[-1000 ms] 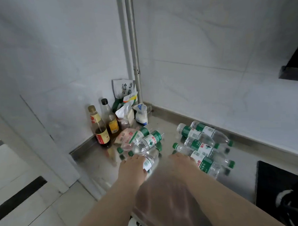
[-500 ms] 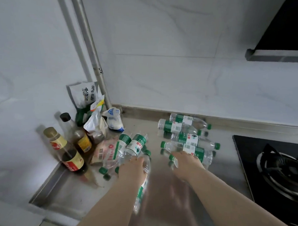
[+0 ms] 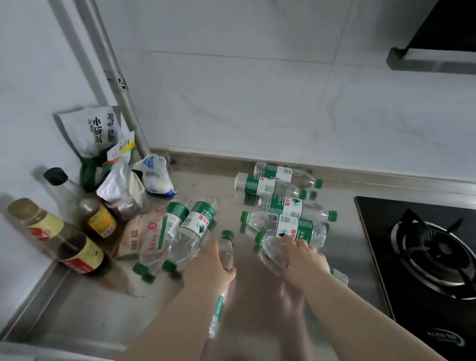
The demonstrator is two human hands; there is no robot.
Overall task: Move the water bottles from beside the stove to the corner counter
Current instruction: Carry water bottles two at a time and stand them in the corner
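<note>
A steel kitchen counter [image 3: 81, 310] under pale wall tiles, sauce bottles [image 3: 79, 252] and packets [image 3: 117, 185] crowding its far-left corner, a gas stove [image 3: 439, 253] at right. The left hand [image 3: 210, 269] grips a first water bottle [image 3: 227, 251], which lies near to far with its cap pointing away, while the right hand [image 3: 303, 256] curls over a second bottle [image 3: 272, 252] lying slantwise, cap toward the far left. Four more bottles [image 3: 284, 205] lie crosswise just left of the stove, beyond and nearest the right hand; two bottles [image 3: 190, 228] lie against the packets, likely where the gripped pair belongs.
</note>
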